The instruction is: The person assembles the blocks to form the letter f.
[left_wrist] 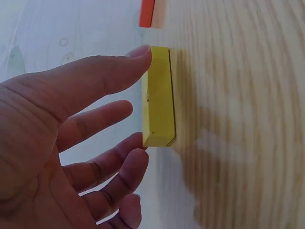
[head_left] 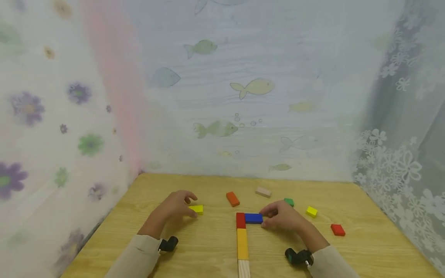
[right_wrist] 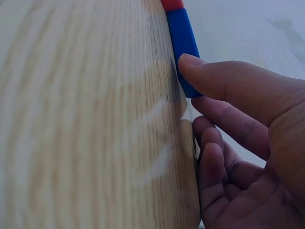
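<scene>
My right hand (head_left: 283, 217) pinches the right end of a blue block (head_left: 253, 218), with the thumb on one side and the index finger behind. The block's left end lies against a red block (head_left: 240, 220). On the left, a yellow block (head_left: 198, 209) lies on the table beside my left hand (head_left: 176, 204). The left wrist view has this thumb (left_wrist: 128, 67) right at one end of the yellow block and the loosely bent fingers spread apart, a fingertip partly behind its other end.
A yellow-orange block (head_left: 242, 244) and a pale wooden block (head_left: 244, 268) continue the line below the red one. Scattered farther out are an orange block (head_left: 233, 199), a light wooden block (head_left: 263, 192), a green block (head_left: 289, 202), a small yellow block (head_left: 311, 211) and another red block (head_left: 338, 230).
</scene>
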A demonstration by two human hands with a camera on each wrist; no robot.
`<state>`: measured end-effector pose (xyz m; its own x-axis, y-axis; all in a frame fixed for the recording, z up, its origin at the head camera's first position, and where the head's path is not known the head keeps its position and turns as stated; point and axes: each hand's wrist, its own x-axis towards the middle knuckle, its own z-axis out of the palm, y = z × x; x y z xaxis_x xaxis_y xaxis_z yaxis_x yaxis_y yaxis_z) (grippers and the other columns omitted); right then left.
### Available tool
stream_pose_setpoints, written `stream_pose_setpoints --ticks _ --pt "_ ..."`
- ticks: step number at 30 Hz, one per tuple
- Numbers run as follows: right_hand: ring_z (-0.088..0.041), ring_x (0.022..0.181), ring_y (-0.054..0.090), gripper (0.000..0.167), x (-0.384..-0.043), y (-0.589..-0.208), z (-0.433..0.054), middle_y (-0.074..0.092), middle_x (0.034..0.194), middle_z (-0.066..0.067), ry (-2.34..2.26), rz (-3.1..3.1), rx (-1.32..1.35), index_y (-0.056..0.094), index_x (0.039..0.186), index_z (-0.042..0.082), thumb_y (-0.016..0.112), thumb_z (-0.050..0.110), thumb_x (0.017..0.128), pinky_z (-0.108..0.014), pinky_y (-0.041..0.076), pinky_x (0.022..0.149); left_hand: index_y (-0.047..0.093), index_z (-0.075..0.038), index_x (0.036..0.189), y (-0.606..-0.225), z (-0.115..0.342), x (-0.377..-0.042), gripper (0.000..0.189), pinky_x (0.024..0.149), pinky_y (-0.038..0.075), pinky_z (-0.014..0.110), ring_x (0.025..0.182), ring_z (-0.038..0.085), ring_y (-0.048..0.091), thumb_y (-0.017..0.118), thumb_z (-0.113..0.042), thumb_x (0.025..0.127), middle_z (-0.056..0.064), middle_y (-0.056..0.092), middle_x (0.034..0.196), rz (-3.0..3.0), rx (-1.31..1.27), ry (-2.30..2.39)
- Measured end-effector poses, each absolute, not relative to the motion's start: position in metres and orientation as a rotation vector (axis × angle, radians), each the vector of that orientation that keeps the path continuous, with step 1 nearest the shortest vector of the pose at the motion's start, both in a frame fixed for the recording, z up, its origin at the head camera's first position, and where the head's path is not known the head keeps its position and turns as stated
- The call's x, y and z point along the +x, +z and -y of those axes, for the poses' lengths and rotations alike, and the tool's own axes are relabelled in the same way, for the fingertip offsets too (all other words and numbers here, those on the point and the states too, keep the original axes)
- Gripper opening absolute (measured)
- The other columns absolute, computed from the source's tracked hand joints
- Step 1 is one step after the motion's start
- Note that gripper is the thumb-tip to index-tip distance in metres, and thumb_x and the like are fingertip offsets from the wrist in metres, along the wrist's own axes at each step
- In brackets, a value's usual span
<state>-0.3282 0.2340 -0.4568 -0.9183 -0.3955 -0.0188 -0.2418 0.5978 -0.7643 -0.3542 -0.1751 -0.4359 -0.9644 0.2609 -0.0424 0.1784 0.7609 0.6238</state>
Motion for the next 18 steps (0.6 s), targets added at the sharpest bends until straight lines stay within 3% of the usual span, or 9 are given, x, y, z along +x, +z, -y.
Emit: stream_pose_setpoints --ticks 9,18 --pt "-0.018 0.098 0.062 0.035 -0.3296 -0.4580 -0.2351 0.075 0.111 -0.003 -1.222 -2.624 -0.522 0.079 0.114 0.011 0.089 0.023 0.082 -0.035 0.054 0.084 0.074 -0.011 0.120 -0.4352 0.1812 -0.3507 0.051 0.087 0.057 0.046 0.098 0.025 0.064 0.094 -0.015 0.074 0.011 0.068 0.114 -2.797 0.334 0.959" --pt "-0.018 0.098 0.062 0.035 -0.3320 -0.4599 -0.2348 0.075 0.110 -0.002 -1.230 -2.627 -0.514 0.079 0.113 0.012 0.089 0.023 0.082 -0.035 0.054 0.084 0.075 -0.010 0.117 -0.4351 0.1836 -0.3530 0.047 0.086 0.058 0.045 0.098 0.025 0.064 0.093 -0.010 0.073 0.012 0.068 0.113 -2.801 0.344 0.981"
